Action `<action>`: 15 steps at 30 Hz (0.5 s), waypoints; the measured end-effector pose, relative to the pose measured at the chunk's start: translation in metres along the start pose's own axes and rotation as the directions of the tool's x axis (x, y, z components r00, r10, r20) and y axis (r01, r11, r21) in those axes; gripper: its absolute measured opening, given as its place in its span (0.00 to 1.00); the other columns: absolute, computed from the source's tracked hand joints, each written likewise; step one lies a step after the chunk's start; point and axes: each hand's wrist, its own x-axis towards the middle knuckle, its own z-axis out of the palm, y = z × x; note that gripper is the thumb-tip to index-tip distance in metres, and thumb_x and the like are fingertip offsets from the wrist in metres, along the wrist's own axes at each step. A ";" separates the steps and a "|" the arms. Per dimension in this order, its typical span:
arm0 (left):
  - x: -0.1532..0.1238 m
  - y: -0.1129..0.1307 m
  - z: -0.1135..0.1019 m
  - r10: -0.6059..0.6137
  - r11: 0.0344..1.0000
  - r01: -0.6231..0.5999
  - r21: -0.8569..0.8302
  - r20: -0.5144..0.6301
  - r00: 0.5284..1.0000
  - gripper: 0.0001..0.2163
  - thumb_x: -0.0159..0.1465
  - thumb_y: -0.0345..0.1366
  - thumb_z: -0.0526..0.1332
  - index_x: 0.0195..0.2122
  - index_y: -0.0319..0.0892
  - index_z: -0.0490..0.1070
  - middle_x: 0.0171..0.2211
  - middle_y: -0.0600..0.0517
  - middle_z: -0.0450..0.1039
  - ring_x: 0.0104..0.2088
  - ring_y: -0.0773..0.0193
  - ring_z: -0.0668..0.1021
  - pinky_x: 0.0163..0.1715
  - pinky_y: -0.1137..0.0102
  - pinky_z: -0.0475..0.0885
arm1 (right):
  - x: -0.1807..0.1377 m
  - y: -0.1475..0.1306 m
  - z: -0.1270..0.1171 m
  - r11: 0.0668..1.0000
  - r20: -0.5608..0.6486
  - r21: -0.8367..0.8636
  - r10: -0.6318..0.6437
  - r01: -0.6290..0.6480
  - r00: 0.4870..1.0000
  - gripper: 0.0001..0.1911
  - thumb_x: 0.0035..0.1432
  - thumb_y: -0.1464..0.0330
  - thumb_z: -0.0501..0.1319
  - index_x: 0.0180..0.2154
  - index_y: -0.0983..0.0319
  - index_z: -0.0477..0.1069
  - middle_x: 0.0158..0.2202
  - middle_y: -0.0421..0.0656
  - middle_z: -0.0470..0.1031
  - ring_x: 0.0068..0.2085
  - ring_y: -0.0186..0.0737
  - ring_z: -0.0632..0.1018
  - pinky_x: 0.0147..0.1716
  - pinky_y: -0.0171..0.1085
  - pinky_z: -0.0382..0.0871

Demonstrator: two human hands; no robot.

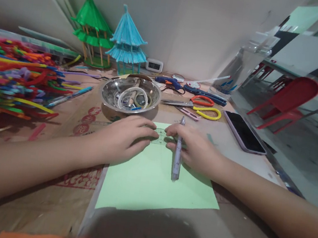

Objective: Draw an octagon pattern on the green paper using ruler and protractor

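Observation:
A light green sheet of paper (152,185) lies flat on the table in front of me. Across its far edge sits a clear ruler (160,137). My left hand (123,137) rests palm down on the ruler's left part, fingers pressed onto it. My right hand (193,147) presses the ruler's right part with its fingertips and holds a pale pen (178,153), which lies between the fingers and points away from me.
A steel bowl (131,95) of tape rolls stands just beyond the paper. Scissors (204,110), a glue gun (170,83) and a phone (244,131) lie at the right. Coloured straws (11,78) pile at the left. Two straw pavilions (111,35) stand at the back.

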 end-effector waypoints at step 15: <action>-0.001 -0.002 0.000 0.070 0.998 -0.070 0.008 -0.045 0.997 0.16 0.79 0.35 0.55 0.57 0.39 0.81 0.57 0.41 0.83 0.59 0.50 0.83 0.61 0.55 0.79 | -0.004 0.001 -0.002 0.995 -0.034 0.041 -0.090 0.092 0.995 0.07 0.74 0.69 0.63 0.52 0.58 0.72 0.48 0.51 0.82 0.47 0.51 0.80 0.45 0.46 0.74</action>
